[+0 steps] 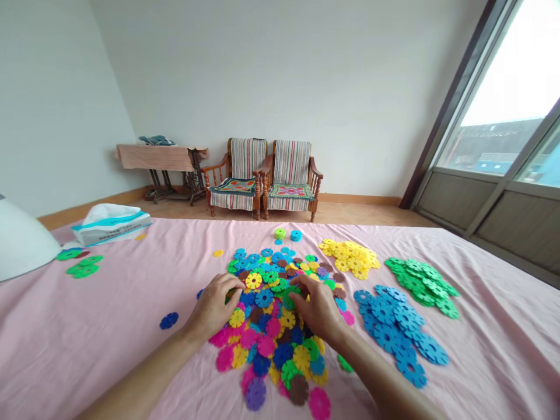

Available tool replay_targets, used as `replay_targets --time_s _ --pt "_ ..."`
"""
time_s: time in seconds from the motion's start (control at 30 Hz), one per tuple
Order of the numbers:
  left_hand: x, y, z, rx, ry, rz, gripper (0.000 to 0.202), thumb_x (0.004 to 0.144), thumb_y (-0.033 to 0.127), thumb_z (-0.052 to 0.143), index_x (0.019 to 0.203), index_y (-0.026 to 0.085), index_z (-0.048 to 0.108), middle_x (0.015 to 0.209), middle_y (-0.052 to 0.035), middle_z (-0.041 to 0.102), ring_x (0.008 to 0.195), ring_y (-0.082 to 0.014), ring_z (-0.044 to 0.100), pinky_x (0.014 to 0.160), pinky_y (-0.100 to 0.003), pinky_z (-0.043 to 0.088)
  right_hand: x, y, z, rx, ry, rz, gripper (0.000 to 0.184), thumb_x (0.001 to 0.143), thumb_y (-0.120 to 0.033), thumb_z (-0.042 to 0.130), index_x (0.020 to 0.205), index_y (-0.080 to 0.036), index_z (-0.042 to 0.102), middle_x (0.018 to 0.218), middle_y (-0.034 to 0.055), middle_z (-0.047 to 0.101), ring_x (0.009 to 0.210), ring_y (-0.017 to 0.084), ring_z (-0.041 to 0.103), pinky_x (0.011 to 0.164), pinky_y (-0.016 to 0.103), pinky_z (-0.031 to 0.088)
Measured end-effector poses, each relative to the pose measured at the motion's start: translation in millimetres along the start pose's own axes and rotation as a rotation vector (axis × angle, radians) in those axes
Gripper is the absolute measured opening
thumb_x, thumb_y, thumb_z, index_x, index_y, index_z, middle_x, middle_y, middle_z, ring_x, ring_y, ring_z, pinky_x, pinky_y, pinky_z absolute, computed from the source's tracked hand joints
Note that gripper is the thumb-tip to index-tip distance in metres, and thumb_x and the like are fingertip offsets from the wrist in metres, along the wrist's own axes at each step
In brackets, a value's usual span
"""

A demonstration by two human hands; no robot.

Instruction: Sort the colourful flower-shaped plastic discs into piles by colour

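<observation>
A mixed pile of notched plastic flower discs [264, 298] in many colours lies before me. My left hand [217, 303] is at the pile's left side, fingers curled in. A bit of green and yellow shows between its thumb and fingers, too covered to name. On the pile's right side is my right hand [321, 303], with thumb and fingers closed around the edge of a green flower disc [289, 297]. A yellow disc [253, 281] lies between the hands, on top of other discs.
Right of the pile lie sorted heaps of yellow discs [350, 258], green discs [422, 283] and blue discs [391, 324]. Small green [280, 234] and blue stacks [296, 235] stand behind. A tissue pack [111, 224], a white rounded object [24, 245] and loose discs are left.
</observation>
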State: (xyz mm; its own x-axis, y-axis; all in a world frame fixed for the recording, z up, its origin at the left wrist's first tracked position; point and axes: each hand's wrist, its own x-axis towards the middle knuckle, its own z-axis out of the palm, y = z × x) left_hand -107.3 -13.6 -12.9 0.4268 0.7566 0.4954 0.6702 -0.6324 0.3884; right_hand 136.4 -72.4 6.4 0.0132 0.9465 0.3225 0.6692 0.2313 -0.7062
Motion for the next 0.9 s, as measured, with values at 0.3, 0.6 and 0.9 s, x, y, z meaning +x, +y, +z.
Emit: replay_targets --time_s 0.3,0.6,0.9 --pt "0.6 -3.9 0.1 0.001 -0.012 0.003 0.015 0.083 0.022 0.048 0.082 0.02 0.062 0.087 -0.0022 0.063 0.086 -0.0169 0.058 0.08 -0.03 0.045 7.8 2.8 -11.2 0.039 0.054 0.088 0.013 0.07 -0.026 0.058 0.08 -0.019 0.063 0.064 -0.0023 0.058 0.057 0.011 0.049 0.05 0.021 0.031" --pt "1.2 -4.7 0.7 0.015 -0.015 0.009 0.015 0.082 0.023 0.048 0.082 0.021 0.063 0.088 -0.0023 0.063 0.087 -0.0174 0.058 0.08 -0.03 0.045 30.3 46.0 -55.9 -0.203 0.26 0.214 0.021 0.076 -0.028 0.047 0.081 -0.018 0.066 0.072 0.0025 0.065 0.064 0.015 0.058 0.056 0.023 0.036" --pt "2.0 -2.9 -0.2 0.011 -0.01 0.012 0.016 0.082 0.025 0.048 0.081 0.021 0.064 0.087 -0.0024 0.064 0.087 -0.0179 0.058 0.079 -0.03 0.046 18.7 113.9 -142.7 -0.664 0.64 0.58 0.033 0.081 -0.029 0.043 0.101 -0.016 0.066 0.089 0.0134 0.062 0.074 0.02 0.058 0.063 0.028 0.038"
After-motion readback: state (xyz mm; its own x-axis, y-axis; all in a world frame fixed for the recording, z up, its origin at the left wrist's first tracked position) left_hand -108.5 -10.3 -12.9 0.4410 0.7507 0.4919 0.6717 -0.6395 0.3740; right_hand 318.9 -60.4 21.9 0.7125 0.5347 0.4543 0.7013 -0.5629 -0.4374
